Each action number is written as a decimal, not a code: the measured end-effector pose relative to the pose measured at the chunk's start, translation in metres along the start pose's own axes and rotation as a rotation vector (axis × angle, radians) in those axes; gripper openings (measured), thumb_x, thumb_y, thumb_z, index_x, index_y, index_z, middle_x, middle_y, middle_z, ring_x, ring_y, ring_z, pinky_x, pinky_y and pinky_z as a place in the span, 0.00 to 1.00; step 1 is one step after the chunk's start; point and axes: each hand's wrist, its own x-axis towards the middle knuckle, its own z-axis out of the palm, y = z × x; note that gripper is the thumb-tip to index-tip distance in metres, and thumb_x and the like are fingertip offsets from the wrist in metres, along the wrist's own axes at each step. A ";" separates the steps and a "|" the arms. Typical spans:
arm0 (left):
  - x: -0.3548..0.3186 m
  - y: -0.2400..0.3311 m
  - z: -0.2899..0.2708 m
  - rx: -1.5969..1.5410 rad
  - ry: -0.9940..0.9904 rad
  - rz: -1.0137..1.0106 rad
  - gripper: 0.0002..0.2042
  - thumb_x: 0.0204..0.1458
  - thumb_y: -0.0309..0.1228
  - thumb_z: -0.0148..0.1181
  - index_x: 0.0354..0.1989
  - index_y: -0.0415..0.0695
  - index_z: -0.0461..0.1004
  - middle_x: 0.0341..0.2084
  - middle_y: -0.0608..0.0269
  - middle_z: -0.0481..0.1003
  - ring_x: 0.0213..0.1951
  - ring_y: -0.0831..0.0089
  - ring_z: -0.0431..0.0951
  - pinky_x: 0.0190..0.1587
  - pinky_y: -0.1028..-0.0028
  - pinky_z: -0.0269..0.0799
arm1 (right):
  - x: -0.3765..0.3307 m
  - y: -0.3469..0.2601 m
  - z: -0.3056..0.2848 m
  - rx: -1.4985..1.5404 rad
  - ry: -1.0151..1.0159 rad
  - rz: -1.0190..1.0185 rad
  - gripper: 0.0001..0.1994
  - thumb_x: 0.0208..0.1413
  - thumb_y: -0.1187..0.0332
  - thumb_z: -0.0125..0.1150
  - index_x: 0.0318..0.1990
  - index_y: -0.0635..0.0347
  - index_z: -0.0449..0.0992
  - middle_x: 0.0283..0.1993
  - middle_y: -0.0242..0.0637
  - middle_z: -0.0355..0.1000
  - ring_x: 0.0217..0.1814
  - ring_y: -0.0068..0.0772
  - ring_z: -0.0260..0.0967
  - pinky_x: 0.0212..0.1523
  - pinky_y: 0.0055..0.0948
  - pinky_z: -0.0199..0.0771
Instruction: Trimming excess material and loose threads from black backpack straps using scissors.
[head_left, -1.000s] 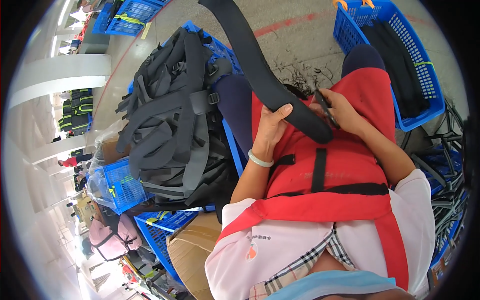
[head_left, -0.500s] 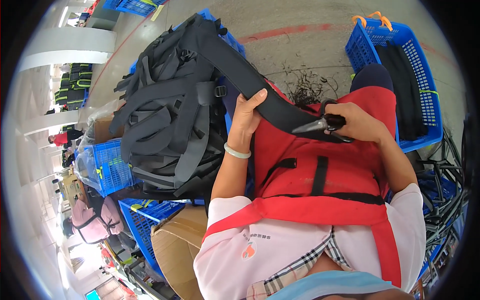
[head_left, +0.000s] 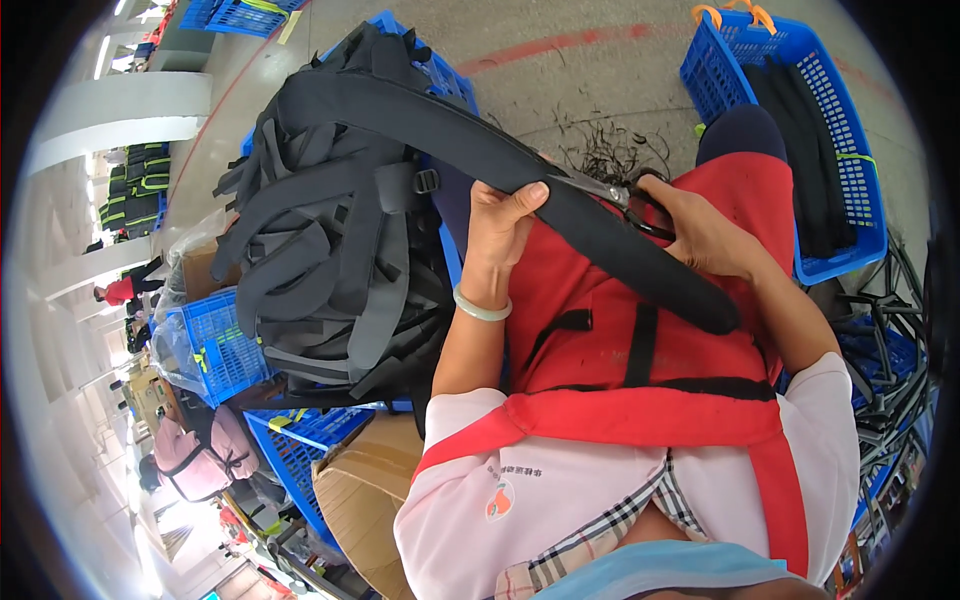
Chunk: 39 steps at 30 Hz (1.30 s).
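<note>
A long black padded strap point(head_left: 610, 246) lies across my lap, its rounded end over the red apron point(head_left: 590, 350). My left hand point(head_left: 506, 222) grips it near the middle, thumb on top. In my right hand point(head_left: 703, 226) is a pair of scissors point(head_left: 618, 194), fingers through the dark handles. The blades reach along the strap's far edge, close to my left thumb; whether they are spread is hard to make out. The strap's other end runs left onto a heap of similar black straps point(head_left: 330, 240), where a black buckle point(head_left: 427, 181) shows.
Under the heap is a blue crate point(head_left: 447, 82). Another blue crate point(head_left: 866, 215) at right holds black padded pieces. Dark thread scraps point(head_left: 615, 150) litter the floor ahead. A cardboard box point(head_left: 375, 490) stands at lower left; black frame-like parts point(head_left: 890, 350) are piled at right.
My right hand has lifted the scissors from over the strap's lower end to its far edge. The strap now stretches straighter, its rounded end showing on the apron.
</note>
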 end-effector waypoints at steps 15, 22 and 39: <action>-0.009 -0.010 0.008 0.049 -0.008 0.071 0.14 0.42 0.17 0.67 0.39 0.40 0.77 0.36 0.61 0.78 0.39 0.71 0.78 0.47 0.69 0.73 | 0.001 0.017 0.021 -0.265 0.057 0.022 0.25 0.47 0.65 0.66 0.47 0.65 0.60 0.39 0.57 0.70 0.42 0.62 0.68 0.40 0.48 0.68; -0.012 -0.015 0.010 0.055 -0.044 0.055 0.14 0.43 0.17 0.67 0.40 0.40 0.77 0.37 0.60 0.79 0.39 0.71 0.78 0.47 0.69 0.73 | -0.001 0.018 0.025 -0.250 0.199 -0.140 0.23 0.47 0.66 0.66 0.45 0.64 0.60 0.35 0.56 0.71 0.41 0.61 0.69 0.38 0.48 0.69; -0.014 -0.026 0.002 -0.026 0.004 0.000 0.13 0.44 0.17 0.67 0.39 0.42 0.76 0.35 0.63 0.78 0.38 0.72 0.78 0.46 0.71 0.73 | 0.000 0.022 0.020 -0.135 0.092 -0.061 0.28 0.49 0.61 0.66 0.51 0.66 0.59 0.38 0.57 0.70 0.44 0.62 0.68 0.42 0.46 0.68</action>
